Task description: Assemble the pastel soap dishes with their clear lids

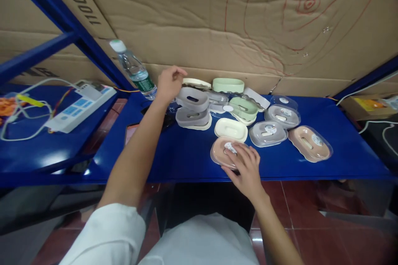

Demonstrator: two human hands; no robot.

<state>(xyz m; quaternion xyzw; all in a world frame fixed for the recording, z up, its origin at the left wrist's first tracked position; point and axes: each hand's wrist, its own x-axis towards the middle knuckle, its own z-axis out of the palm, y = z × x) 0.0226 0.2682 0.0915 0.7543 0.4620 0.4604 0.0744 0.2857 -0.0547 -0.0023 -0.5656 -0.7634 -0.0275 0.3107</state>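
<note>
My right hand (245,165) grips a pink oval soap dish (221,152) with a clear cover and a white label, near the table's front edge. Its thumb is at the near side and its fingers lie over the top. Farther back, my left hand (170,85) is raised beside the stacked grey dishes (192,98), fingers bent and seemingly free of any object. A cream oval piece (197,83) lies just right of those fingers. Behind the pink dish sits a cream tray (231,129). Light green dishes (243,108) lie farther back.
Covered grey dishes (268,133) and another pink dish (306,143) stand to the right on the blue table (186,161). A water bottle (137,70) leans at the back left. A power strip (81,107) lies left, past the blue frame post. Cardboard (174,16) walls the back.
</note>
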